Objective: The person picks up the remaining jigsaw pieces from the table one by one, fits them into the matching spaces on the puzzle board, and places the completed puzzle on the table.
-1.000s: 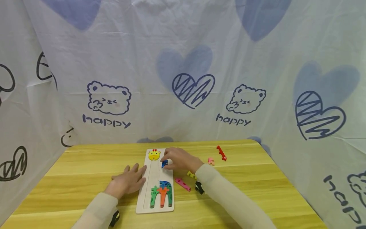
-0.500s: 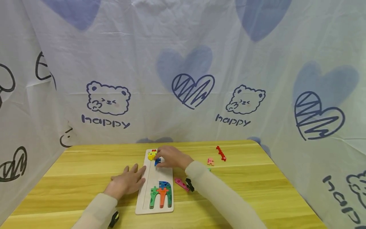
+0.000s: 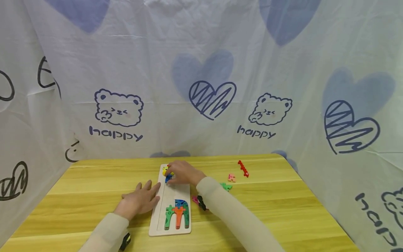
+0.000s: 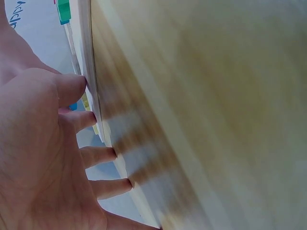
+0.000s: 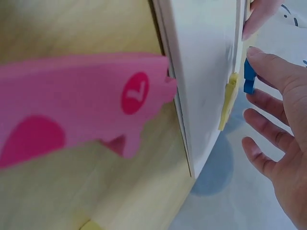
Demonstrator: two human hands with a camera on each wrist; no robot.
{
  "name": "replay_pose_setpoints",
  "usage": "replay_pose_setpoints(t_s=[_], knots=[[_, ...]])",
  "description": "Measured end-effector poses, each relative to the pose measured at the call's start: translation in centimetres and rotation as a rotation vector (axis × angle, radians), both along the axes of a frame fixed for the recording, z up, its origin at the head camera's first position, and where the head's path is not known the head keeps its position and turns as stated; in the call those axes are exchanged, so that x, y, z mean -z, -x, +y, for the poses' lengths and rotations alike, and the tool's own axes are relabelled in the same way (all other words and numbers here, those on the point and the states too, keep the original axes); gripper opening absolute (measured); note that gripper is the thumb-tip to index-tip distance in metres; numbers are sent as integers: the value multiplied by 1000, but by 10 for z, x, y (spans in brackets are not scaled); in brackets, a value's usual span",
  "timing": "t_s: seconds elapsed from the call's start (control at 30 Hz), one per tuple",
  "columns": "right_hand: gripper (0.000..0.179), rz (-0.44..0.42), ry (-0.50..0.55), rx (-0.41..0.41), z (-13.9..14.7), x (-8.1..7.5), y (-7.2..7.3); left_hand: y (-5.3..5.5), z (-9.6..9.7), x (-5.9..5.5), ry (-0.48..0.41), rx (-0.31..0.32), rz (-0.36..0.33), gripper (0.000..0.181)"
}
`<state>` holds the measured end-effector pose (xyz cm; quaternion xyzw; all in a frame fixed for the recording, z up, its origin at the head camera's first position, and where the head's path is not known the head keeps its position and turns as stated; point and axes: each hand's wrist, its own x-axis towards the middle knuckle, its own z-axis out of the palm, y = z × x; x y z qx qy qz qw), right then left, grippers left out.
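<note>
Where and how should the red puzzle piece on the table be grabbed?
I'd pinch the red puzzle piece across its slim middle, coming from above: it lies long and narrow at a slant, apart from the pale pink piece to its left. The right hand now pinches the blue piece, so free that first.

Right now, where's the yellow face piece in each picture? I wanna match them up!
Head: lower middle, at the far end of the white board, partly behind the right hand.
Left wrist: probably the yellow sliver at left, about halfway down, by the left hand.
Right wrist: the yellow face piece is right of centre, just left of the blue piece.
Shared landmark: the white board.
</note>
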<state>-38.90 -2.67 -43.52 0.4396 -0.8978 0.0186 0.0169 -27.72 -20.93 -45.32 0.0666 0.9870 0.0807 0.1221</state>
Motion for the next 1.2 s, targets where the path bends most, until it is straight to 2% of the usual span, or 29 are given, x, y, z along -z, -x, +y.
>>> replay_pose_setpoints(t_s=[0.17, 0.43, 0.77, 1.2], knots=[[39, -17, 4, 17, -2, 3, 4, 0, 1, 0, -2, 7, 1, 60], [39, 14, -21, 32, -4, 8, 10, 1, 2, 0, 2, 11, 1, 60], [40, -10, -17, 55, -8, 6, 7, 1, 1, -3, 2, 1, -16, 60], [39, 55, -39, 60, -8, 8, 8, -2, -2, -3, -7, 22, 2, 60]])
